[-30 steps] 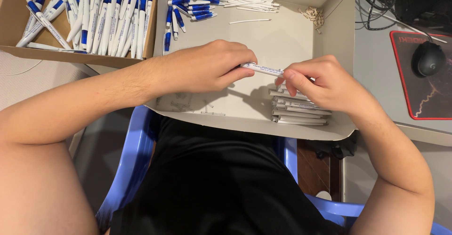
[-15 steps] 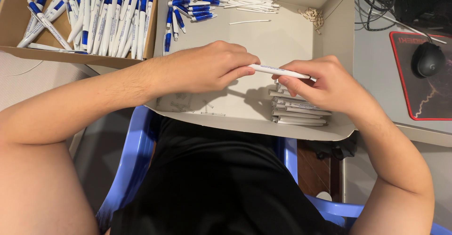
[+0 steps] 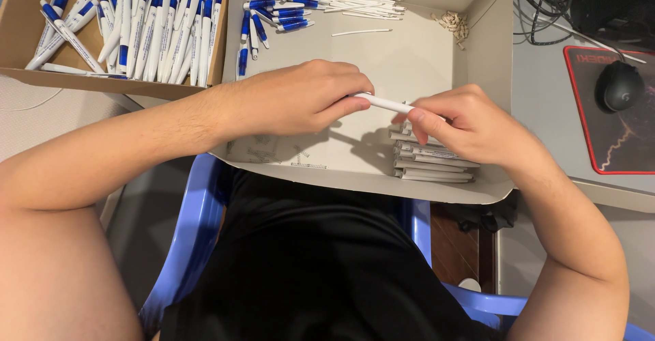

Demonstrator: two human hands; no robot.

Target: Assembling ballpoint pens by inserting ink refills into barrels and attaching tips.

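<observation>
Both hands meet over a white cardboard box (image 3: 491,54). My left hand (image 3: 300,98) pinches one end of a white pen barrel (image 3: 385,103). My right hand (image 3: 464,122) closes its fingers on the other end. Below the right hand lies a stack of white pen barrels (image 3: 433,163) in the box's near right corner. At the box's far side lie a pile of blue pen parts (image 3: 276,3), thin white refills (image 3: 365,3) and a small heap of springs (image 3: 454,23).
A brown cardboard box (image 3: 20,13) at the far left holds several finished blue and white pens (image 3: 143,30). A black mouse (image 3: 619,85) rests on a black mat with red edge (image 3: 614,143) at the right. I sit on a blue plastic chair (image 3: 198,232).
The white barrel has tilted and shifted slightly left between my fingers. My right hand's fingers have closed further over its end. Both arms stay in place.
</observation>
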